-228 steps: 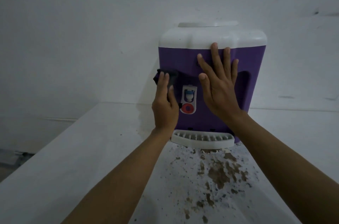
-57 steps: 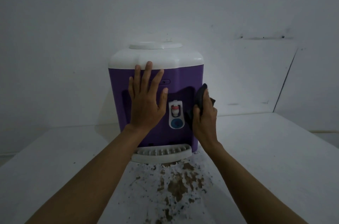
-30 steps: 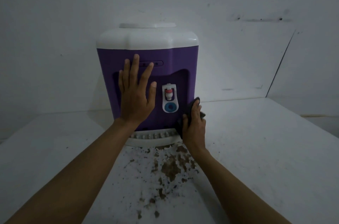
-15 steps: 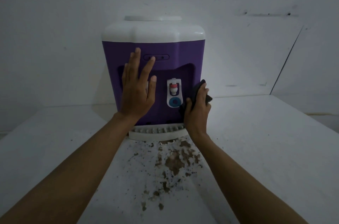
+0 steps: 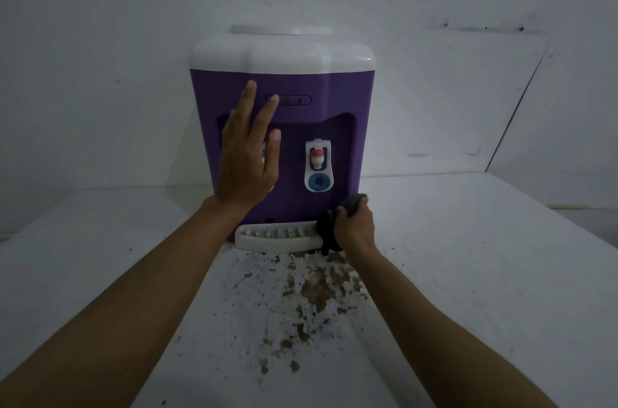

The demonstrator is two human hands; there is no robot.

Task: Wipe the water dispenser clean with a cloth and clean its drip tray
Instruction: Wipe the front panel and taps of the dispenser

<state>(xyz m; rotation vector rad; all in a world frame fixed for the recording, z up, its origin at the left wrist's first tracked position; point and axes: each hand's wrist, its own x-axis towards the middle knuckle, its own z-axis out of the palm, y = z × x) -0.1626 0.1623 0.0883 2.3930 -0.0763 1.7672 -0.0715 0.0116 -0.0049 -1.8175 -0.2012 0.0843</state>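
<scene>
A purple water dispenser [image 5: 341, 99] with a white top stands on a white counter against the wall. Its white drip tray [image 5: 274, 238] juts out at the base. My left hand [image 5: 249, 156] lies flat and open on the purple front, covering the left tap. The right tap [image 5: 317, 166], white with a red spout and a blue button, is in plain view. My right hand [image 5: 356, 228] is closed around a dark cloth [image 5: 327, 230], which is pressed against the right end of the drip tray at the dispenser's lower right corner.
The white counter [image 5: 468, 273] has a patch of brown flaking stains [image 5: 314, 290] just in front of the drip tray. White walls meet in a corner at the right. The counter's left edge drops off at the far left.
My right hand with the cloth has slid down the dispenser's right front edge to the right end of the drip tray. My left hand has stayed flat on the front.
</scene>
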